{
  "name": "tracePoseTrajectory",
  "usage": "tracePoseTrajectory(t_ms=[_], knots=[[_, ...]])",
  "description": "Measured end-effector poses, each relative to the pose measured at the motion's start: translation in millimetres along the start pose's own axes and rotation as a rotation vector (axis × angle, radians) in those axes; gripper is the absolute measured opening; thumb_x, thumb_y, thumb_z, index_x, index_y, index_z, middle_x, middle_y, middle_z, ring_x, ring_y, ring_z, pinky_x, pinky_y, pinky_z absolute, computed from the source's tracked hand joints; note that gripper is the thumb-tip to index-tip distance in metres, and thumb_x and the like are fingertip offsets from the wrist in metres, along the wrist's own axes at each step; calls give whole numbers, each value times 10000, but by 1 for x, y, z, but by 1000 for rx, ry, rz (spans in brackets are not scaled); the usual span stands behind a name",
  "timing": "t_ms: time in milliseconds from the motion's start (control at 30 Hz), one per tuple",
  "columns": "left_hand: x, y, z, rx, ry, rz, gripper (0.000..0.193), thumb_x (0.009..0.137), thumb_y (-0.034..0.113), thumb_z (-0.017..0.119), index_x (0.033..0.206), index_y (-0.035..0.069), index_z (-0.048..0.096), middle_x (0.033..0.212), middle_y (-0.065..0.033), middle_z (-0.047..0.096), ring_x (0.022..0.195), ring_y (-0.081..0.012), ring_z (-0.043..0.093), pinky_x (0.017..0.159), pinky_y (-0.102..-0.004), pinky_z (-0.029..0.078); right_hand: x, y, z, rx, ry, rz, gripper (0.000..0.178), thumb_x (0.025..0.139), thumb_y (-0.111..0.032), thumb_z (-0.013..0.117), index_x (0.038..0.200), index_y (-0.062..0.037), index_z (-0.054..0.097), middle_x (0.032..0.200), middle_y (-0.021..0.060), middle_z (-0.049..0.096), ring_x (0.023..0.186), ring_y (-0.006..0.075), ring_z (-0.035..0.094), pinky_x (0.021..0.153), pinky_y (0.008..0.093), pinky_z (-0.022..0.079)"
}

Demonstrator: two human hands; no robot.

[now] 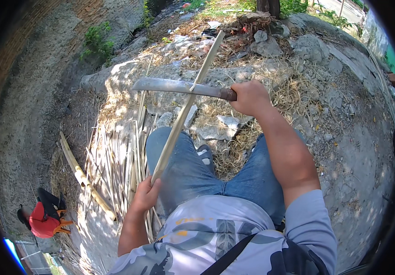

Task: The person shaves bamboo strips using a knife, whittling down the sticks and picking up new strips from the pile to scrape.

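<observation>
My right hand (251,98) is closed round the dark wrapped handle of a machete (174,86). Its long blade points left and lies across a pale bamboo strip (175,130), where a small curl of shaving shows at the edge. The lower end of that strip is gripped by my left hand (146,195), over my left thigh. From there the strip slants up and away to the right, its far tip free in the air beyond the blade.
Many split bamboo strips (110,158) lie on the ground to my left, beside a thicker bamboo pole (87,181). Curled shavings (293,91) and broken concrete (220,128) lie ahead. A person in red (42,221) sits on an orange stool at far left.
</observation>
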State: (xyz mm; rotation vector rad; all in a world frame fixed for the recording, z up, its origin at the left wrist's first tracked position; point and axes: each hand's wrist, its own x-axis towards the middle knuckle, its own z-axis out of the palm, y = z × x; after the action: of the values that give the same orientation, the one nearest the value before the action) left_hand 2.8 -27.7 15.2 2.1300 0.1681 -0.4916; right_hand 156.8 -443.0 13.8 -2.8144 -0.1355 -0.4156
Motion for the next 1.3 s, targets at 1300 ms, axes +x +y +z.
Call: tracePoseTrajectory(t_ms=[1300], knots=[[-1, -9, -4, 39, -21, 54, 290, 1049, 260, 580, 1120, -13, 648, 741, 22, 571, 659, -62, 485, 583, -281, 413, -6, 7, -8, 239, -105, 12, 224, 737, -301, 728, 896, -143, 713, 802, 121, 709, 843, 342, 701, 769, 496, 546]])
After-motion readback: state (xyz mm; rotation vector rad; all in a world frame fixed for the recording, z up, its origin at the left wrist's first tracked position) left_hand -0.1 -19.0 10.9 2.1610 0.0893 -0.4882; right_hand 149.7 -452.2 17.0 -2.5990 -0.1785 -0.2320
